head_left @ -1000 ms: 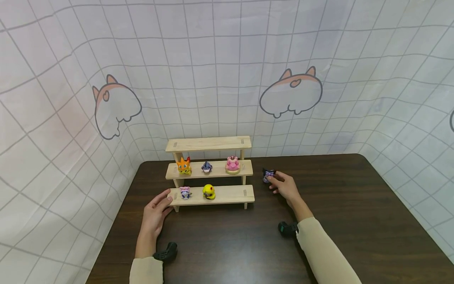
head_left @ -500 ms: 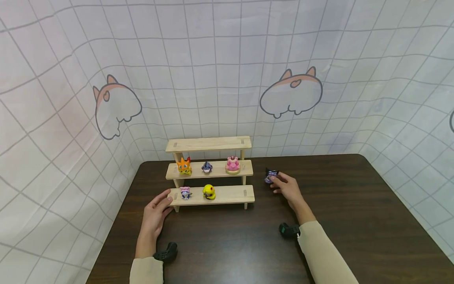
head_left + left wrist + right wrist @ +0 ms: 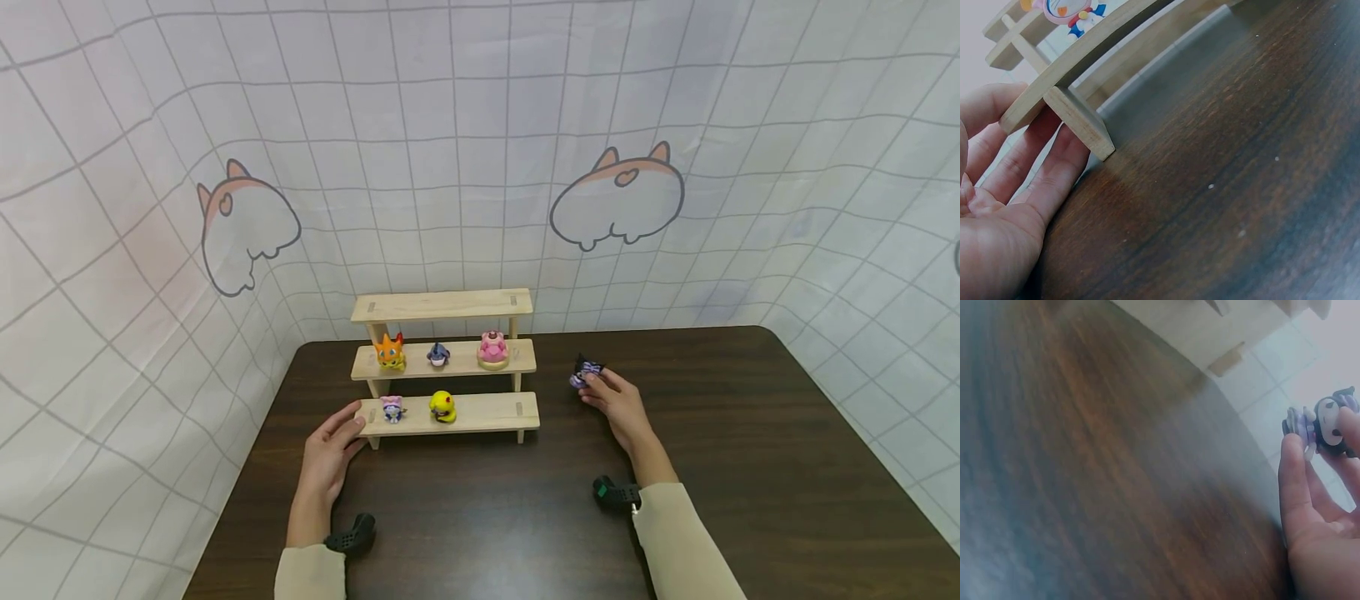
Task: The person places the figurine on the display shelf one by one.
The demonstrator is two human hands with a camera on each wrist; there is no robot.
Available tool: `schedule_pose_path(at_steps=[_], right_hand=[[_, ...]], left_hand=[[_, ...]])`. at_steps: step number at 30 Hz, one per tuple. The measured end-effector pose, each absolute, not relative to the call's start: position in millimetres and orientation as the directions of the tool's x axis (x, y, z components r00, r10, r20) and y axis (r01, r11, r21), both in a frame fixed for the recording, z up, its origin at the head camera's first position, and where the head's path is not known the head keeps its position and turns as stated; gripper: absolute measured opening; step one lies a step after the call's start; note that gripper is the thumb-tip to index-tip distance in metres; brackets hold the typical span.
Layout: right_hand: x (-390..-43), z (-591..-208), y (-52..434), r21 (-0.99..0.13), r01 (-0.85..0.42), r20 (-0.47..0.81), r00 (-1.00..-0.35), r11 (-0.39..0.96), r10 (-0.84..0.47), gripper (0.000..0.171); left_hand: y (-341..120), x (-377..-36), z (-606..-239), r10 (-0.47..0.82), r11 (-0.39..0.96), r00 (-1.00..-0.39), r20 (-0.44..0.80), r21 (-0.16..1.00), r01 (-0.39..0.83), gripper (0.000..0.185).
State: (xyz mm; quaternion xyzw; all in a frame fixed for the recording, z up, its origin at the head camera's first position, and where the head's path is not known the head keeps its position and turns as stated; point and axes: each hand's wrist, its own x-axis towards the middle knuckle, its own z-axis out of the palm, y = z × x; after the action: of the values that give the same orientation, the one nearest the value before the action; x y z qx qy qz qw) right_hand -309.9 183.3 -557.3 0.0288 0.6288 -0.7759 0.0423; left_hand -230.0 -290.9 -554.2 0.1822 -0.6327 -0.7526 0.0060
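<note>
Your three-tier wooden shelf (image 3: 446,367) stands near the back left of the dark surface (image 3: 750,467), close to the hanging grid cloth (image 3: 480,125) that walls in the back and both sides. The widest open stretch of surface lies to the right of the shelf and in front of it, between your forearms.

Your left hand (image 3: 327,450) rests at the left end of the lowest shelf board, fingers straight, the thumb on top of the board's end; the left wrist view shows the fingers (image 3: 1029,169) lying along the board's underside beside its leg, gripping nothing.

Your right hand (image 3: 618,400) pinches a small black and purple figure (image 3: 585,372) in its fingertips, just right of the shelf's right end and level with the middle board; whether the figure touches the surface, you cannot tell.

On the middle board sit an orange figure (image 3: 389,351), a blue-grey figure (image 3: 438,354) and a pink figure (image 3: 492,348). On the lowest board sit a small purple-and-white figure (image 3: 392,407) and a yellow figure (image 3: 442,406); the top board carries nothing.
</note>
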Motion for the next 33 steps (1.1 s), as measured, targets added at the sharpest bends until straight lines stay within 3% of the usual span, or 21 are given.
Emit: schedule_pose_path(at_steps=[11,26,33], right_hand=[[-298.6,-552.7,186.4,-0.933,0.194,-0.19,-0.981,-0.302,-0.045,0.065],[-285.7,-554.7,181.8,-0.956,0.155,-0.142,-0.987,-0.25,-0.07,0.024],[-283.6,-544.5,177.7,-0.969,0.116,-0.101,-0.992,-0.216,-0.079,0.016]], left_hand=[[-291.4,-230.4,-552.3,-0.244,-0.178,-0.933,-0.265,0.958,-0.225,0.05],[-290.7,-229.1,-556.6,-0.234,-0.178,-0.939,-0.253,0.96,-0.214,0.051],[-291.1,-229.8,-555.4,-0.228,-0.171,-0.942,-0.246,0.963,-0.21,0.05]])
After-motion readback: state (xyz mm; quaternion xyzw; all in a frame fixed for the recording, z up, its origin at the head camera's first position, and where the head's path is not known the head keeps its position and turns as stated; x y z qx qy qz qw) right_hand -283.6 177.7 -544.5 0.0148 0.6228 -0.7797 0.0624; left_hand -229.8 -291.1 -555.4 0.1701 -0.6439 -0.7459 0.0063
